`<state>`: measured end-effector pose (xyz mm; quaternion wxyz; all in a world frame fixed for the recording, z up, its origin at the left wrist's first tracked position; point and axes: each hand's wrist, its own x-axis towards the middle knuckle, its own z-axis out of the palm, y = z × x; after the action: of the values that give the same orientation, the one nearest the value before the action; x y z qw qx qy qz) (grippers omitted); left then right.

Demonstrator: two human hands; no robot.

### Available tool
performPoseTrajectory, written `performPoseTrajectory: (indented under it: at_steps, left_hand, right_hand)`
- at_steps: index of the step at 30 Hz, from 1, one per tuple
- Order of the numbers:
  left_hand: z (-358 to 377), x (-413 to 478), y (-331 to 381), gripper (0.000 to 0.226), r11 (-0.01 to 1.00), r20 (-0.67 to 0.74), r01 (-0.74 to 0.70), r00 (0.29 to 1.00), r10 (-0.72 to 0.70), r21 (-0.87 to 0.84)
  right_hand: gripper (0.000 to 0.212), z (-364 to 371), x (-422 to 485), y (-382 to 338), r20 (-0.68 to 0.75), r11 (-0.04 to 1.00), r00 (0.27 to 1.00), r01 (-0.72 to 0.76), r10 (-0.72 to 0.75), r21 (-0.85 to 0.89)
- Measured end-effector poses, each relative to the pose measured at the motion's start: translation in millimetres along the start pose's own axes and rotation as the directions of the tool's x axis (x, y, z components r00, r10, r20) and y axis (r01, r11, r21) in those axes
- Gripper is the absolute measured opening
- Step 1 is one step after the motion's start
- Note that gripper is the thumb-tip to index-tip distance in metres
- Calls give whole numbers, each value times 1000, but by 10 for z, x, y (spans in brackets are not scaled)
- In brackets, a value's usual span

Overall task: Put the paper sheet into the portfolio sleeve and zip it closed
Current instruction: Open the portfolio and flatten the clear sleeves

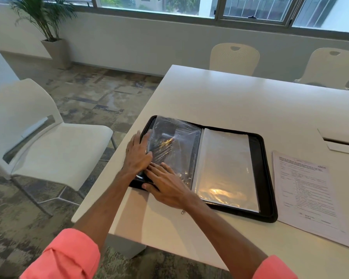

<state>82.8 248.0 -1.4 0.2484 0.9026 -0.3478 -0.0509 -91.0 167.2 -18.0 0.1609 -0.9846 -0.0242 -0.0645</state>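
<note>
Head view: both hands (pixel 149 168) hide the open portfolio's (pixel 256 150) near-left corner.

head view; above table (pixel 230 101); facing forward-down; near; single view

A white table (pixel 220 93) stands on patterned grey carpet (pixel 85 97) near a pale wall (pixel 139 43). Above the wall runs a band of windows (pixel 169 5) letting in daylight. One white chair (pixel 48 137) sits at the table's left side, and two cream chairs (pixel 234 57) stand along its far edge. A potted palm (pixel 46 27) occupies the left corner.
</note>
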Motion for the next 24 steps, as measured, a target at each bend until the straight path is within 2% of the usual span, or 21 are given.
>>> performPoseTrajectory:
  at_steps: [2, 4, 6, 8, 10, 13, 16, 20, 24]
  left_hand:
    - [-1, 54, 49, 82, 985, -7, -166, 986, 167, 44]
    - [28, 175, 137, 72, 959, 45, -272, 962, 269, 79]
    - [90, 306, 202, 62, 951, 127, -273, 958, 257, 141]
    - [134, 391, 230, 61, 964, 183, -193, 970, 160, 183]
    - [158, 426, 254, 64, 973, 178, -141, 978, 109, 181]
    - [187, 452, 392, 68, 967, 124, -192, 977, 173, 169]
    - [259, 476, 678, 69, 958, 118, -246, 966, 230, 145]
    - [482, 430, 1110, 68, 949, 147, -295, 949, 277, 115]
    - [792, 329, 1518, 67, 939, 153, -338, 933, 325, 69]
  right_hand:
    - [66, 19, -27, 17, 0, 1000, 1000, 0, 0, -20]
    - [67, 22, -32, 23, -3, 999, 1000, -4, 4, -38]
    - [65, 21, -40, 23, -12, 999, 1000, 3, -3, -47]
    - [63, 11, -66, 34, -20, 999, 1000, 9, -9, -35]
    - [61, -27, -112, 68, -24, 1000, 1000, 3, -3, -18]
    - [59, -121, -225, 188, -69, 999, 997, -35, 34, -13]
    - [61, -233, -412, 402, -148, 979, 970, -200, 191, -43]
    - [64, -460, -759, 856, -198, 869, 862, -489, 467, -76]
    - [64, -715, -1186, 1272, -239, 775, 771, -624, 590, -98]
